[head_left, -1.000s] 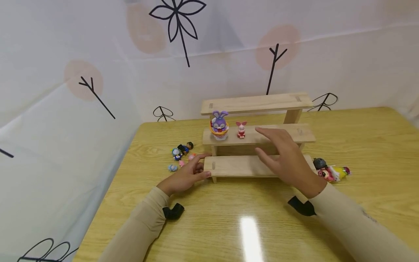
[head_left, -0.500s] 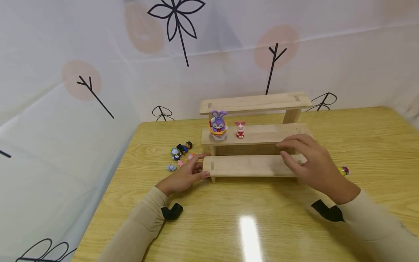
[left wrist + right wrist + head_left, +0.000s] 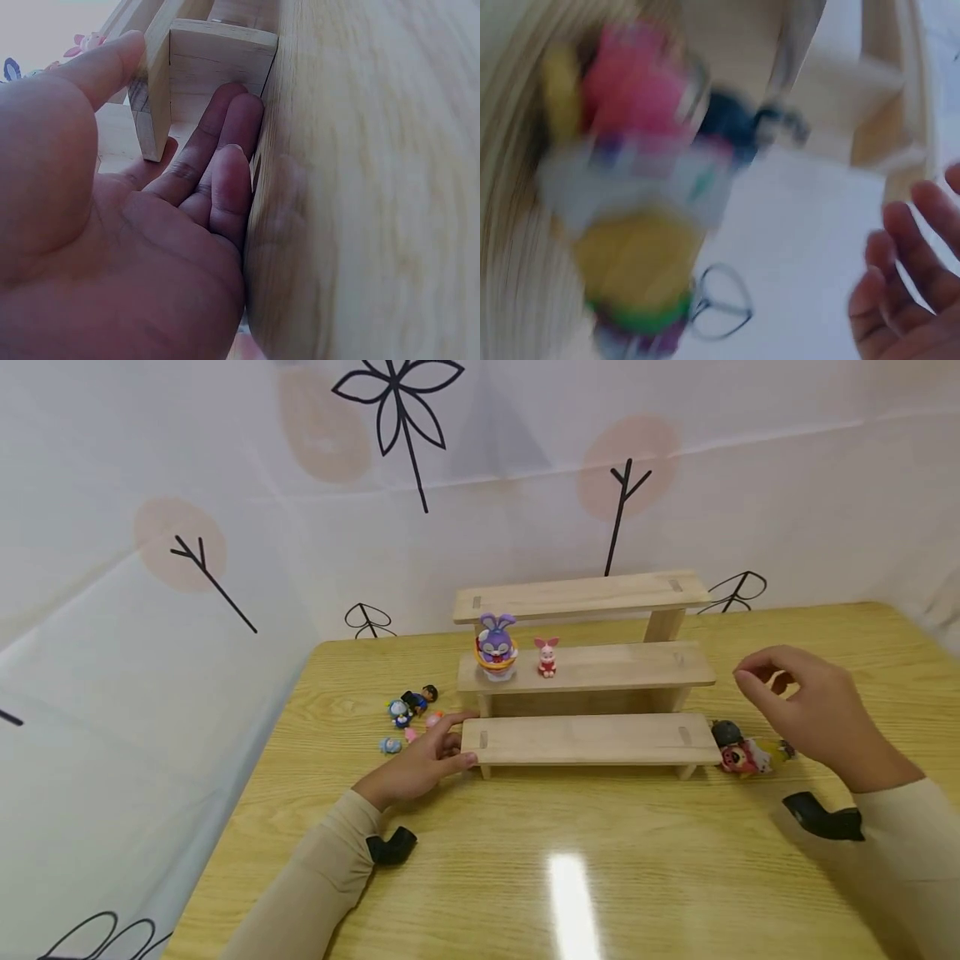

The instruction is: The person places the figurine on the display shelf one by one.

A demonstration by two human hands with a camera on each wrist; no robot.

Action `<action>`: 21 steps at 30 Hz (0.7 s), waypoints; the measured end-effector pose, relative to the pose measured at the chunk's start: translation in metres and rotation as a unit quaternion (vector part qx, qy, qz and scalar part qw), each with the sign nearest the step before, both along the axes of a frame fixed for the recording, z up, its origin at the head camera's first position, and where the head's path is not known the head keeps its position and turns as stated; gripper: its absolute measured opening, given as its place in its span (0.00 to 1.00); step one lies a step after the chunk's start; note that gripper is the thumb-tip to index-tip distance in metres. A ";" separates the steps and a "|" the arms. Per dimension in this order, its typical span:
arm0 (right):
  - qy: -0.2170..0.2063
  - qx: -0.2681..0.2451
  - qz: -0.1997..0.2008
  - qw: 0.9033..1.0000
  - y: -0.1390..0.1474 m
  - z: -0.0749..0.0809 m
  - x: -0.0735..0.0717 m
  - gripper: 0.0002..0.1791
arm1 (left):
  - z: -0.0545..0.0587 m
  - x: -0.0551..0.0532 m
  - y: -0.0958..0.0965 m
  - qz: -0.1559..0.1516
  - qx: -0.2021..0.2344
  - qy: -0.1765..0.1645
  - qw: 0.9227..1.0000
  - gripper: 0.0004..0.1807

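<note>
The three-step shelf [image 3: 607, 668] is set towards the far side of the table [image 3: 465, 893], the left end of its lowest board [image 3: 581, 739] gripped between the thumb and fingers of the left hand [image 3: 416, 768]. The right hand [image 3: 813, 710], loosely curled and holding nothing, is poised near the pink-and-yellow toy [image 3: 741, 757] lying just beside the shelf's right end. The shelf is probably best steadied lightly, the toy taken by its broad middle. Pale, straight-edged wood is contrasted with the rounded, apparently plastic purple rabbit [image 3: 496, 647].
</note>
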State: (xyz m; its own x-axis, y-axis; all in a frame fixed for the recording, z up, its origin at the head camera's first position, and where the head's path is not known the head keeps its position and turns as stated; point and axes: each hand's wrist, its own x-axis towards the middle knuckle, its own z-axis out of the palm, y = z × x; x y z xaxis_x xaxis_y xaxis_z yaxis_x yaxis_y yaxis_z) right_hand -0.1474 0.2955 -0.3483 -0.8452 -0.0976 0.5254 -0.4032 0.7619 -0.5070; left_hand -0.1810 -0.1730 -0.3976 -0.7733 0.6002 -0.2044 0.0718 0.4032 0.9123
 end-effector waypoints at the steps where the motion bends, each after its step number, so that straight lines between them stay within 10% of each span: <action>1: -0.028 0.001 -0.005 1.000 0.006 -0.002 -0.001 0.05 | 0.000 0.000 0.000 -0.002 0.001 -0.001 1.000 0.36; 11: -0.224 0.037 0.091 0.970 0.046 -0.022 -0.013 0.12 | 0.000 0.000 0.000 -0.001 0.004 0.000 1.000 0.35; 21: -0.330 0.033 0.149 0.932 0.047 -0.030 -0.014 0.17 | -0.001 0.000 0.000 0.002 0.004 -0.004 1.000 0.36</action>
State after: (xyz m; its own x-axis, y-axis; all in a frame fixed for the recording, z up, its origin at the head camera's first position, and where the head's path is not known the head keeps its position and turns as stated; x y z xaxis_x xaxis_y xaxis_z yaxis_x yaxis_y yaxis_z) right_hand -0.1618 0.3428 -0.3784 -0.9126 -0.3928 -0.1135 -0.2189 0.7038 -0.6758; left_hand -0.1815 -0.1731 -0.3984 -0.7741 0.5990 -0.2047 0.0635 0.3953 0.9164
